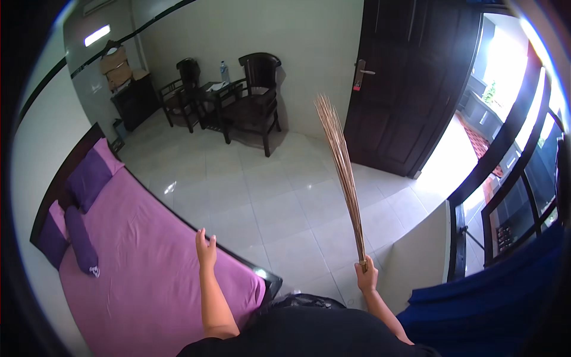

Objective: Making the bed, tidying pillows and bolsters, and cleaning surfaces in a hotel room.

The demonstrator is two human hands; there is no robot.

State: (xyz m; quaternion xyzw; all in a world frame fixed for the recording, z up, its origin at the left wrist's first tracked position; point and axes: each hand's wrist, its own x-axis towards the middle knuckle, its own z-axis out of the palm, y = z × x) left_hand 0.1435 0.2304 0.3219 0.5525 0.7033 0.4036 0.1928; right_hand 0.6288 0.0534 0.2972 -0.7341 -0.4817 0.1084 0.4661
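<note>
My right hand (367, 276) grips the bound end of a broom of thin brown sticks (344, 178), which points up and away over the tiled floor. My left hand (206, 250) is raised above the near side of the bed, holding nothing, with its fingers apart. Below it spreads a pink bedsheet (147, 267) with some wrinkles. Purple-and-pink pillows (89, 176) and a purple bolster (81, 241) lie at the headboard (58, 196) on the left.
Two dark wooden armchairs (258, 98) flank a small table (212, 94) with a water bottle (224, 72). A dark door (401, 85) stands ajar at the right. Nearby are an open window frame (513, 192) and a blue curtain (486, 299). The bed's dark corner (273, 285) juts out close to me.
</note>
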